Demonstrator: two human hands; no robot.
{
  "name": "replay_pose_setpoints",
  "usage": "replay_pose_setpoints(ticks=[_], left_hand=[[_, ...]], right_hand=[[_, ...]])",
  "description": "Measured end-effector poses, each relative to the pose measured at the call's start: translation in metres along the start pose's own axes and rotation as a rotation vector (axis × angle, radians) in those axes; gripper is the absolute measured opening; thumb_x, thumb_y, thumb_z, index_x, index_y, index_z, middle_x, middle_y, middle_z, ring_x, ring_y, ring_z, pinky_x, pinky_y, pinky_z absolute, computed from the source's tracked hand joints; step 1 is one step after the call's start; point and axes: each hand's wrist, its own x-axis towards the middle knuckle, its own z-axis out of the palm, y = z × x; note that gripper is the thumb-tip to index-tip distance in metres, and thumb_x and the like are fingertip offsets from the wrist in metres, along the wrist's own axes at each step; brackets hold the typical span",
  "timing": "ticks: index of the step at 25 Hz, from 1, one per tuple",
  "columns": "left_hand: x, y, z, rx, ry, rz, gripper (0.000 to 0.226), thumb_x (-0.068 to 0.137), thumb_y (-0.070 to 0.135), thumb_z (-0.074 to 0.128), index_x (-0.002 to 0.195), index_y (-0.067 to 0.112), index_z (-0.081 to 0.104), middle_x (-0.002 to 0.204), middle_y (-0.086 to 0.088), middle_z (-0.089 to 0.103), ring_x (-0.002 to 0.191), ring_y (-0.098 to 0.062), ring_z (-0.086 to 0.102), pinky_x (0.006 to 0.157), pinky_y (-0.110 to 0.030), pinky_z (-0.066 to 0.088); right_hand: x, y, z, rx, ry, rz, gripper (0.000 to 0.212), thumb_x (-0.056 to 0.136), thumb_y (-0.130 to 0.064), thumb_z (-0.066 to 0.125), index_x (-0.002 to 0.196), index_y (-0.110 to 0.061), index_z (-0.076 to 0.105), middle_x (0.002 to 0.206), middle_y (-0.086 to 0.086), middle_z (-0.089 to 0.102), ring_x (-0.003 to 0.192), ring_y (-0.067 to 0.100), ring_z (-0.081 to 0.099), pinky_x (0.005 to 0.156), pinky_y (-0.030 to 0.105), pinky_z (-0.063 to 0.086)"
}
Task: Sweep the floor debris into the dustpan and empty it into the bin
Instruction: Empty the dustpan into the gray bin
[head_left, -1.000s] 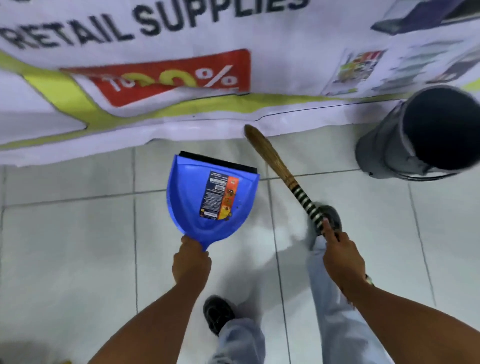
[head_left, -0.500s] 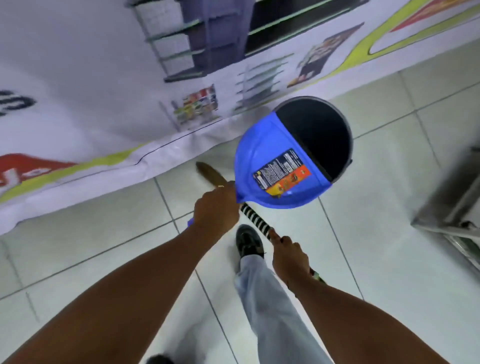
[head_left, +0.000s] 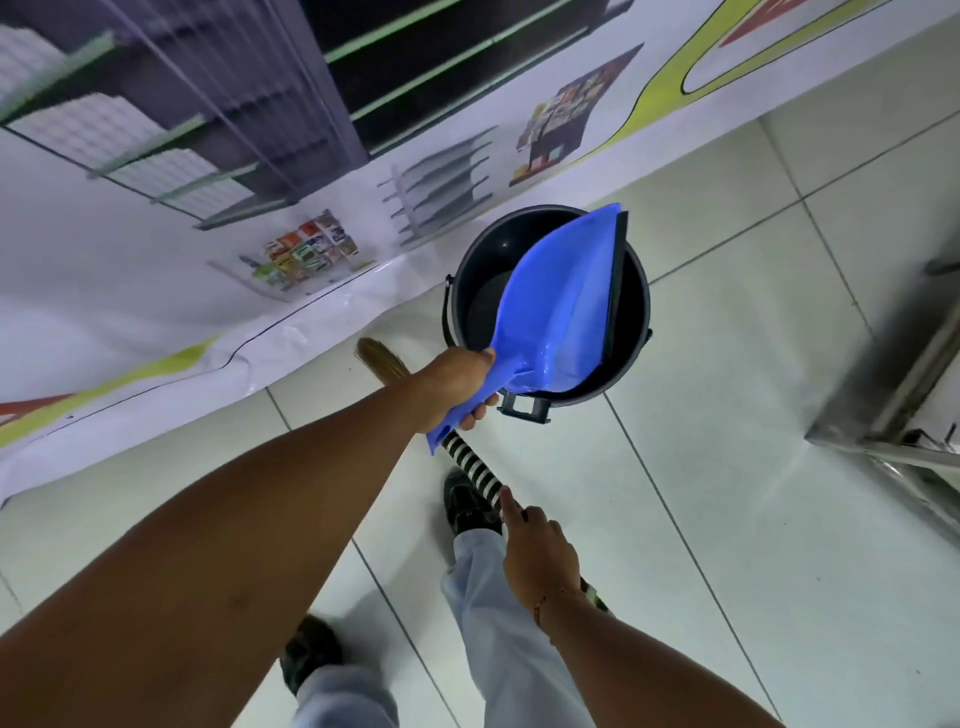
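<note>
My left hand (head_left: 451, 383) grips the handle of a blue dustpan (head_left: 558, 312), which is tilted on its side over the mouth of a dark round bin (head_left: 478, 265), its black lip pointing into the bin. My right hand (head_left: 537, 553) holds a broom by its black-and-white striped handle (head_left: 470, 462). The straw-coloured bristles (head_left: 379, 358) rest on the floor left of the bin, partly hidden behind my left arm. No debris is visible in the pan or on the floor.
A printed banner (head_left: 208, 249) hangs along the wall behind the bin and drapes onto the tiled floor (head_left: 727, 467). A metal frame (head_left: 893, 405) stands at the right edge. My feet and light trousers (head_left: 488, 597) are below the hands.
The dustpan was carried from the floor up to the bin and has now turned on its side over the opening. The view has swung right and closer to the bin.
</note>
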Motion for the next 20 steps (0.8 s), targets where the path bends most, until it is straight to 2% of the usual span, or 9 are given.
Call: replay_pose_setpoints(ticks=[2, 4, 6, 8, 9, 11, 13, 16, 20], left_hand=[[-0.007, -0.005, -0.002, -0.050, -0.065, 0.008, 0.043, 0.101, 0.037, 0.027, 0.082, 0.005, 0.050, 0.064, -0.005, 0.049, 0.038, -0.012, 0.043, 0.029, -0.011, 0.033], [-0.011, -0.016, -0.004, 0.045, 0.021, 0.063, 0.043, 0.100, 0.037, 0.028, 0.093, 0.003, 0.052, 0.065, -0.007, 0.053, 0.032, -0.011, 0.046, 0.032, -0.014, 0.035], [-0.012, -0.037, -0.007, 0.273, 0.154, 0.184, 0.041, 0.099, 0.033, 0.030, 0.114, 0.004, 0.054, 0.085, -0.016, 0.063, 0.059, -0.023, 0.060, 0.052, -0.026, 0.047], [-0.018, -0.071, -0.012, 0.477, 0.309, 0.365, 0.041, 0.099, 0.032, 0.032, 0.131, 0.011, 0.046, 0.111, -0.020, 0.062, 0.098, -0.035, 0.060, 0.080, -0.037, 0.047], [-0.022, -0.094, -0.018, 0.452, 0.391, 0.413, 0.042, 0.098, 0.034, 0.036, 0.135, 0.014, 0.043, 0.114, -0.019, 0.061, 0.105, -0.036, 0.057, 0.086, -0.039, 0.045], [-0.031, -0.155, -0.036, 0.325, 0.573, 0.467, 0.044, 0.094, 0.029, 0.047, 0.135, 0.013, 0.043, 0.112, -0.017, 0.061, 0.104, -0.035, 0.058, 0.086, -0.041, 0.047], [-0.041, -0.222, -0.052, 0.150, 0.716, 0.415, 0.040, 0.089, 0.017, 0.056, 0.128, 0.008, 0.051, 0.107, -0.018, 0.064, 0.099, -0.036, 0.061, 0.082, -0.041, 0.049], [-0.063, -0.326, -0.081, -0.054, 0.874, 0.221, 0.031, 0.087, 0.009, 0.056, 0.118, 0.008, 0.055, 0.105, -0.017, 0.064, 0.098, -0.035, 0.060, 0.081, -0.040, 0.047], [-0.095, -0.447, -0.101, -0.111, 0.969, -0.032, 0.028, 0.089, 0.010, 0.055, 0.117, 0.005, 0.052, 0.105, -0.019, 0.061, 0.095, -0.040, 0.058, 0.080, -0.048, 0.049]], right_hand=[[0.001, -0.004, 0.000, 0.001, -0.004, -0.013, 0.063, 0.095, -0.014, 0.038, 0.150, -0.022, 0.010, 0.132, 0.012, 0.048, 0.115, 0.030, 0.052, 0.093, 0.038, 0.048], [0.002, -0.008, 0.000, 0.020, 0.016, -0.007, 0.054, 0.094, -0.010, 0.040, 0.145, -0.010, 0.024, 0.130, 0.012, 0.051, 0.116, 0.028, 0.052, 0.095, 0.035, 0.046], [0.002, -0.013, 0.004, 0.027, 0.044, -0.018, 0.039, 0.092, -0.008, 0.042, 0.131, -0.004, 0.042, 0.124, 0.014, 0.056, 0.113, 0.029, 0.055, 0.093, 0.033, 0.046], [-0.002, -0.022, 0.009, -0.023, 0.064, -0.050, 0.038, 0.092, -0.013, 0.043, 0.130, -0.008, 0.043, 0.121, 0.013, 0.058, 0.108, 0.031, 0.059, 0.087, 0.035, 0.049], [-0.005, -0.029, 0.012, -0.057, 0.062, -0.059, 0.041, 0.094, -0.018, 0.041, 0.135, -0.012, 0.040, 0.122, 0.011, 0.057, 0.105, 0.033, 0.060, 0.085, 0.037, 0.050], [-0.006, -0.054, 0.017, -0.140, 0.026, -0.083, 0.047, 0.096, -0.029, 0.038, 0.142, -0.024, 0.031, 0.127, 0.009, 0.055, 0.105, 0.036, 0.061, 0.085, 0.040, 0.050], [0.001, -0.079, 0.018, -0.180, -0.006, -0.104, 0.049, 0.096, -0.034, 0.040, 0.143, -0.029, 0.029, 0.133, 0.008, 0.052, 0.108, 0.037, 0.060, 0.089, 0.041, 0.049], [0.030, -0.137, 0.019, -0.244, 0.034, -0.173, 0.043, 0.090, -0.028, 0.047, 0.132, -0.020, 0.042, 0.126, 0.011, 0.055, 0.109, 0.037, 0.059, 0.090, 0.041, 0.048], [0.096, -0.234, 0.006, -0.529, 0.117, -0.462, 0.053, 0.084, -0.010, 0.049, 0.136, -0.011, 0.039, 0.128, 0.014, 0.053, 0.114, 0.034, 0.053, 0.093, 0.041, 0.049]])
